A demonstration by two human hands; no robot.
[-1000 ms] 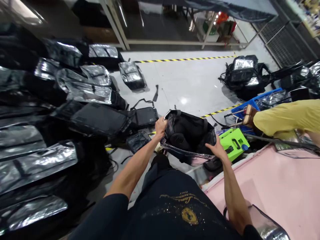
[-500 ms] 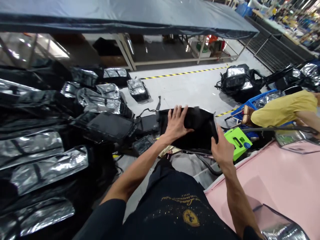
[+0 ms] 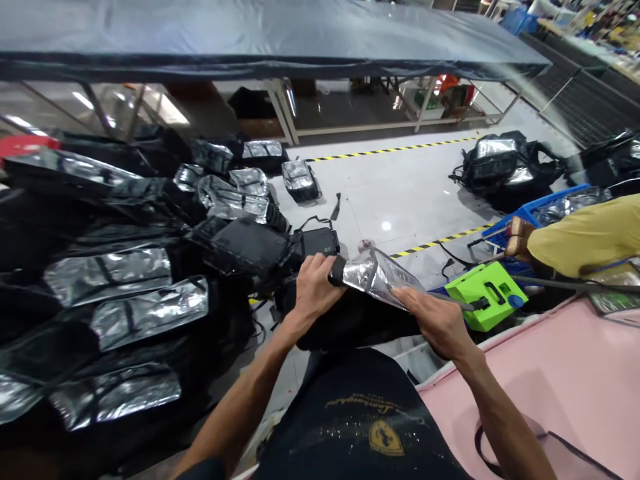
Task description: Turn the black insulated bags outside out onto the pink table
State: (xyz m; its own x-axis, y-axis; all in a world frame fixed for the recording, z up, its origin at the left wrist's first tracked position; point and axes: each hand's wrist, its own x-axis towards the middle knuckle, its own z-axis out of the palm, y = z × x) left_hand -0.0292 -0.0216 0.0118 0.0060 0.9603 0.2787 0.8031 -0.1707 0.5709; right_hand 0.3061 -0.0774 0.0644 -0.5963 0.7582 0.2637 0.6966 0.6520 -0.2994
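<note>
In front of my body I hold a black bag [image 3: 363, 323] with a shiny silver foil lining. Its silver flap [image 3: 375, 275] is turned up and slants down to the right. My left hand [image 3: 316, 288] is closed around the black edge at the flap's left end. At the flap's lower right end, my right hand [image 3: 437, 321] is closed on the foil, with the fingers reaching over it. The bag's underside and the tips of several fingers are hidden.
Many black, silver-lined bags [image 3: 150, 313] lie piled at left. A bright green plastic container [image 3: 485, 297] stands right of my hand, beside a pink-topped table [image 3: 555, 360]. Someone in a yellow shirt [image 3: 590, 233] bends near a blue crate [image 3: 505, 223]. A long covered table [image 3: 280, 40] spans the back.
The bag has turned from showing its black side to showing silver foil. My left hand has moved left and gone from spread on the bag to gripping its edge. The view has shifted left.
</note>
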